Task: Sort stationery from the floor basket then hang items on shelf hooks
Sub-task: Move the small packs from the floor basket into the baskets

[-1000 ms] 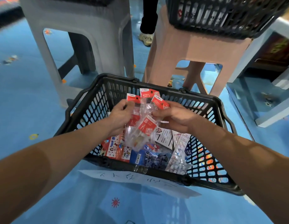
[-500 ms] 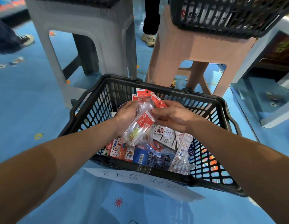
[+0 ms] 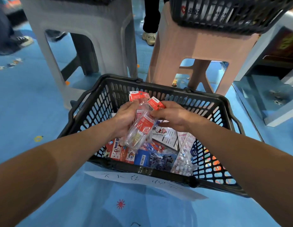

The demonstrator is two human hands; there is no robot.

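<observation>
At mid-frame my left hand [image 3: 126, 117] has its grip curled round a bunch of clear packets [image 3: 139, 133] with red header cards; the bunch hangs below and right of the palm. Just beside it, my right hand [image 3: 174, 116] pinches the bunch's top. Both sit above the black basket [image 3: 165, 175] on the blue floor [image 3: 36, 112], with loose stationery packs [image 3: 160, 158] underneath. A grey stool [image 3: 87, 22] and a pink stool [image 3: 199, 45] fill the upper frame.
</observation>
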